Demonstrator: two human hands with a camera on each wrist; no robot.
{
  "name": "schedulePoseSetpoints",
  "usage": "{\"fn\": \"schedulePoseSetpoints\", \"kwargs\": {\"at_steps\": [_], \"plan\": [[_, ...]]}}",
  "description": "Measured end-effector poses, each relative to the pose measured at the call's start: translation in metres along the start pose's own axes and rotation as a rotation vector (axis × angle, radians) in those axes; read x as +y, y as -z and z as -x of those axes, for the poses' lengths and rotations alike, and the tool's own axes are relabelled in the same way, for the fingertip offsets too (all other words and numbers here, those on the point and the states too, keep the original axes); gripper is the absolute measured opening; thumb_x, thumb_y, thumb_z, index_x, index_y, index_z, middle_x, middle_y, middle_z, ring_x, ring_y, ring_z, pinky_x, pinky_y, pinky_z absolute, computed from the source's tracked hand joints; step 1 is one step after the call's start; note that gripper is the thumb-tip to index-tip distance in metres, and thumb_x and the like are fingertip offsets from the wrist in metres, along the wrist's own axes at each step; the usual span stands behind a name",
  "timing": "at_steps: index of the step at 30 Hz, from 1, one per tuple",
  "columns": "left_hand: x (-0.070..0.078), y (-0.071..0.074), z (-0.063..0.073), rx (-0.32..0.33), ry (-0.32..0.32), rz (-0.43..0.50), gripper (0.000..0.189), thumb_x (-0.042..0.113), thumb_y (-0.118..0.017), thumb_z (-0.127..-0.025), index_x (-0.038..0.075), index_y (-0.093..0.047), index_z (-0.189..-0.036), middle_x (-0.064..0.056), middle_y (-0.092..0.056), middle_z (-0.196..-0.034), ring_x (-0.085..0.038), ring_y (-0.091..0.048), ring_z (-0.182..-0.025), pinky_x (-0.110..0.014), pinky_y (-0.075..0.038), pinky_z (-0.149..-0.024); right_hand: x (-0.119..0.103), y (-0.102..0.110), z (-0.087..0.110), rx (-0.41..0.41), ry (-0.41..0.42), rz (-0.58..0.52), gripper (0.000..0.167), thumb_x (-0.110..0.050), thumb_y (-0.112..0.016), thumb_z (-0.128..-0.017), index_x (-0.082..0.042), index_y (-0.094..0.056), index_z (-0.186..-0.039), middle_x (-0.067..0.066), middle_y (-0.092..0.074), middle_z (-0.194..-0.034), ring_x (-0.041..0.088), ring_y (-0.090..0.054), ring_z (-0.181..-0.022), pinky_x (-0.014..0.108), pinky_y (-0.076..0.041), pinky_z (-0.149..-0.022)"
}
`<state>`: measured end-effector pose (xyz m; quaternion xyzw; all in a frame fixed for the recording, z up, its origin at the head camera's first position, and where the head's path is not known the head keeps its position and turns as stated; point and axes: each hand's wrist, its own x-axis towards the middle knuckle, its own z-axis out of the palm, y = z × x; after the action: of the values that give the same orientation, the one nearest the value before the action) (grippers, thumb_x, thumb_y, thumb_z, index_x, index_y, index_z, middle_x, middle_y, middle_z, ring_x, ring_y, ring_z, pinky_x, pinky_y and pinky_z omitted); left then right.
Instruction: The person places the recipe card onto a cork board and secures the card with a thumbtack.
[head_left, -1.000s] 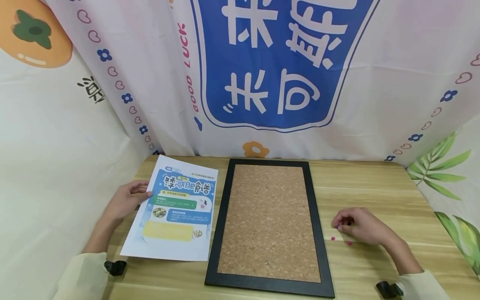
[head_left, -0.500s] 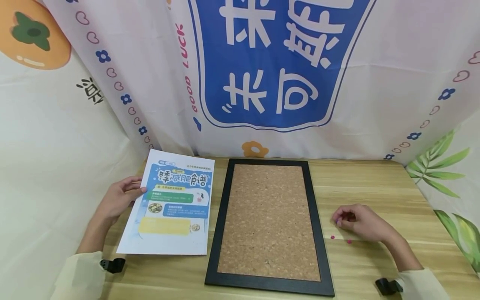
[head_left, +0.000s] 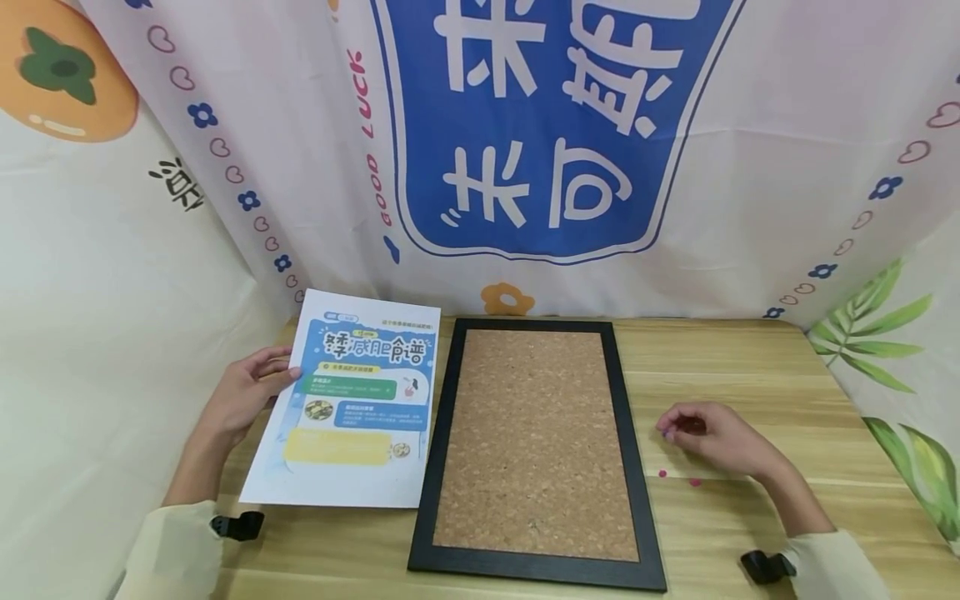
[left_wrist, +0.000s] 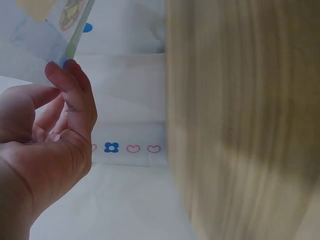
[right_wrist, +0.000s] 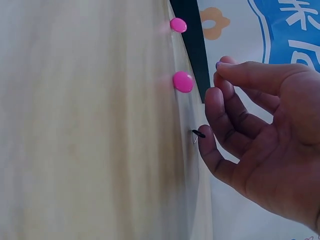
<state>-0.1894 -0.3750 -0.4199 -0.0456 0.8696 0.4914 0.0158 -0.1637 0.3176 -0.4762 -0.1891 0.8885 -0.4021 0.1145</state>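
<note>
1. Left grip (head_left: 243, 396): pinching the left edge of a printed sheet (head_left: 348, 400), left of the framed corkboard (head_left: 534, 446).
2. Right grip (head_left: 716, 437): pinching a small purple piece (right_wrist: 218, 65).
3. Two pink tacks (right_wrist: 183, 81): on the bench (head_left: 750, 358), near the right grip.

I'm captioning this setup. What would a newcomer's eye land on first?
Probably the big blue emblem on the cloth backdrop behind the table, then the black-framed cork board at the table's middle. The left hand holds a brightly printed sheet to the board's left. Two vivid pink pins lie right of the board, near the right hand.
</note>
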Motion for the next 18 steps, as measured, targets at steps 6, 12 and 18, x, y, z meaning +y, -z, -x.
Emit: {"fn": "schedulePoseSetpoints", "kwargs": {"at_steps": [6,12,18], "plan": [[0.008,-0.004,-0.001,0.007,-0.004,0.026,0.069,0.038,-0.065,-0.108,0.003,-0.042,-0.162,0.023,-0.068,-0.108,-0.008,-0.077,-0.091,-0.029,-0.066,-0.078,-0.003,0.001,-0.001,-0.003,-0.013,-0.031,0.012,-0.010,-0.072,-0.100,-0.009,-0.076,-0.112,0.005,-0.075,-0.107,0.007,-0.066,-0.094,0.021,-0.059,-0.082],[0.011,-0.016,-0.009,-0.024,0.008,0.085,0.069,0.035,-0.066,-0.108,0.004,-0.040,-0.163,0.018,-0.069,-0.111,-0.008,-0.078,-0.091,-0.030,-0.067,-0.080,-0.004,0.000,-0.004,0.009,0.000,-0.047,0.013,-0.013,-0.073,-0.101,-0.009,-0.077,-0.112,0.005,-0.075,-0.106,0.007,-0.066,-0.093,0.022,-0.058,-0.081],[0.018,-0.031,-0.015,-0.044,0.025,0.158,0.068,0.031,-0.066,-0.108,0.004,-0.039,-0.164,0.021,-0.069,-0.110,-0.007,-0.077,-0.091,-0.029,-0.067,-0.079,-0.005,-0.003,-0.007,-0.003,0.008,-0.092,0.015,-0.013,-0.072,-0.101,-0.006,-0.076,-0.114,0.009,-0.075,-0.109,0.010,-0.067,-0.097,0.022,-0.059,-0.084]]}}
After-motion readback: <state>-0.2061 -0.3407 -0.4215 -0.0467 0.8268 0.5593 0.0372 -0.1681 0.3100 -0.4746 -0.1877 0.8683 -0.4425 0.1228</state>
